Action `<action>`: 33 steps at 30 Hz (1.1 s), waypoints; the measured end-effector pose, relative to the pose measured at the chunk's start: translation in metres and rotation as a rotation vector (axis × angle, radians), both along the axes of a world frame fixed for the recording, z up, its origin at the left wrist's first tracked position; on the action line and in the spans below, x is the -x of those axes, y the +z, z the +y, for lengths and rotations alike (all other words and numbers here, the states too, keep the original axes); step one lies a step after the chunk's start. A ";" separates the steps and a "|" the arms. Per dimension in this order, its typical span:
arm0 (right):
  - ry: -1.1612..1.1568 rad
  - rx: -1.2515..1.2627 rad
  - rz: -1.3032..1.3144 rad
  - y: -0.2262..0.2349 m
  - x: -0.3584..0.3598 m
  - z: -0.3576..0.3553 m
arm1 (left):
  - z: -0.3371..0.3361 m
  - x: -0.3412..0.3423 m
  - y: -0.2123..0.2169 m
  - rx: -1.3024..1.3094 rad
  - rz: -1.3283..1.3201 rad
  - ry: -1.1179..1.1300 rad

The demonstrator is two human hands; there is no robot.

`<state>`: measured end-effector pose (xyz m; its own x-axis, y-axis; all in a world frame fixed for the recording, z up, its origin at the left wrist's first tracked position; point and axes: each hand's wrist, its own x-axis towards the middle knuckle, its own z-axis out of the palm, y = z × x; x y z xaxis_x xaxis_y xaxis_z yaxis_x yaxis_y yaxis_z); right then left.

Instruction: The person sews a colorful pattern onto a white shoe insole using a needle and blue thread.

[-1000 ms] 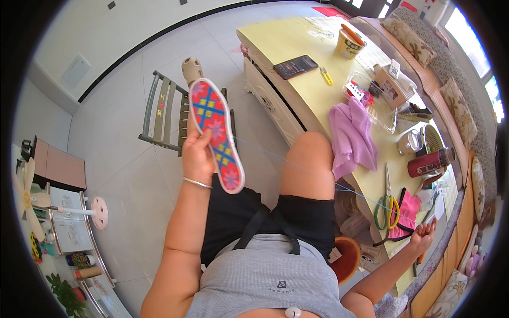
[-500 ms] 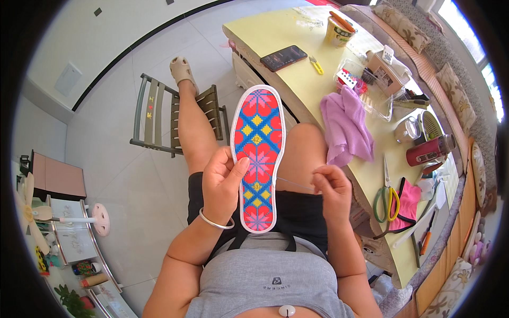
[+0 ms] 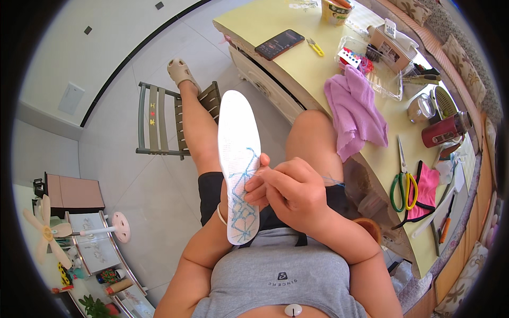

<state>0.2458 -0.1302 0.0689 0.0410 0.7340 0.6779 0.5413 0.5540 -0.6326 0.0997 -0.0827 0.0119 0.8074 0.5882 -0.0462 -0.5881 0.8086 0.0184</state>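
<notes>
An embroidered shoe insole (image 3: 237,124) stands over my lap, its white back facing me with blue stitch lines on the lower half. My left hand (image 3: 256,190) grips it from behind, fingers curled round its right edge; the rest of that hand is hidden. Close against the stitched area, my right hand (image 3: 297,193) is closed in a pinch. A thin thread (image 3: 334,182) trails from it toward my right thigh, and a fine line shows at the fingertips. Whether a needle is there is too small to tell.
On the pale yellow table (image 3: 297,74) at right lie a phone (image 3: 279,44), yellow snips (image 3: 316,47), a purple cloth (image 3: 356,114), scissors (image 3: 404,180) and a maroon flask (image 3: 447,129). A folding chair (image 3: 164,119) stands ahead left; a small fan (image 3: 47,232) is at far left.
The insole has turned from its colourful patterned face to its white back. My right hand has moved left, from pulling the thread out at the side to the insole's surface.
</notes>
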 end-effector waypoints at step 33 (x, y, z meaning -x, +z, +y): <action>0.368 0.714 1.154 -0.057 -0.031 -0.017 | -0.015 -0.004 0.034 -0.661 0.881 0.294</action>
